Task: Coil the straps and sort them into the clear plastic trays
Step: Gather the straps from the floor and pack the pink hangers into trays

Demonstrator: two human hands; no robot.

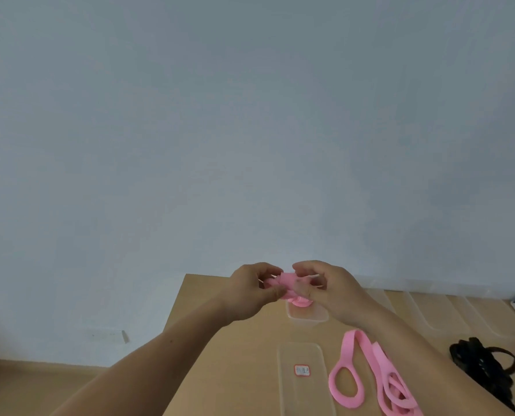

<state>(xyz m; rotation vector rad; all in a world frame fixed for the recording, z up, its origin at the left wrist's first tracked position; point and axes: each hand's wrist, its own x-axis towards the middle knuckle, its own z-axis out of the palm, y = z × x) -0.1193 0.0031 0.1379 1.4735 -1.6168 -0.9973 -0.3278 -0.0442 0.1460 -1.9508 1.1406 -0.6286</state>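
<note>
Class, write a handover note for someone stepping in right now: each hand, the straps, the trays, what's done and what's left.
Left hand and right hand both pinch a pink strap, partly coiled, above the far small tray.
That tray holds a pink piece, probably one finished coil.
The labelled near tray looks empty.
To do: coil the loose pink straps and black straps lying on the table.

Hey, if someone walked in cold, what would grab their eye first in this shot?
The left hand and right hand meet mid-frame, pinching a bunched pink strap above a small clear tray. Next come the loose pink straps sprawled on the wooden table at lower right, with a dark strap pile farther right.
</note>
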